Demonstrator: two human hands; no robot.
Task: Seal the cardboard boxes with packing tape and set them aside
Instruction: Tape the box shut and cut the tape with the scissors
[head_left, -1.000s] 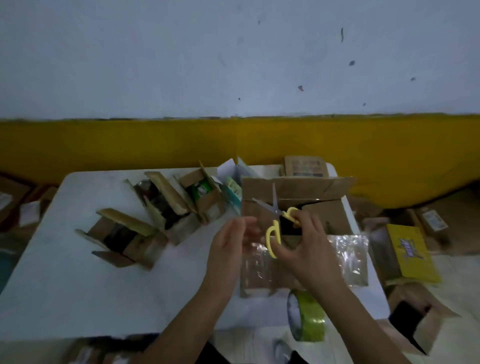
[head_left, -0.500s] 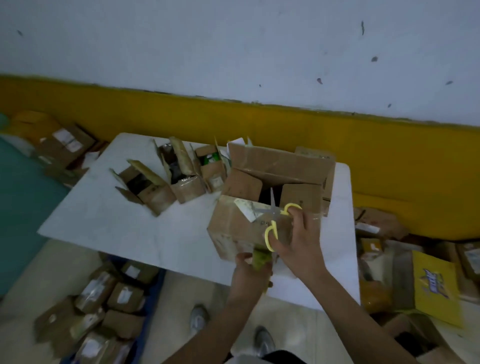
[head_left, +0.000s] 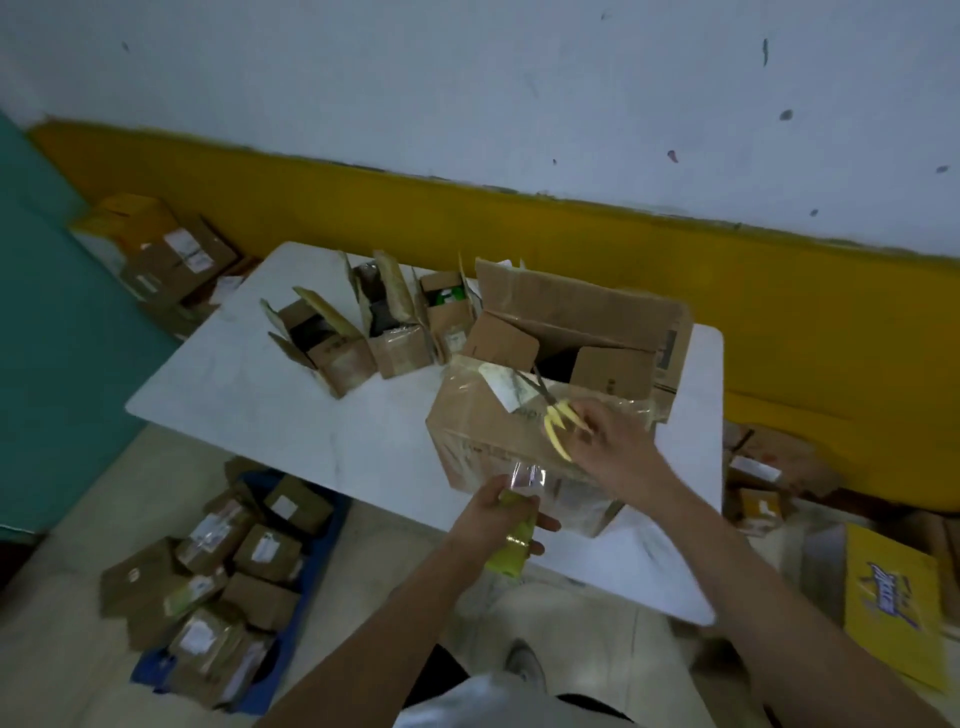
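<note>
Gripping motion-blurred tape roll (head_left: 511, 545), left hand (head_left: 485, 517); right hand (head_left: 618, 452) fingers (head_left: 597, 415) hold scissors (head_left: 558, 423), blades indistinct against box (head_left: 483, 431).

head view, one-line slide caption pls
Left hand holds tape roll, right hand holds scissors at an open box on the table.

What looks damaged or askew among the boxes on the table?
The three small boxes at the table's far side stand open with ragged, bent flaps. The big box is open, with wrinkled tape along its front. The left hand grips the tape roll; the right hand holds scissors.
</note>
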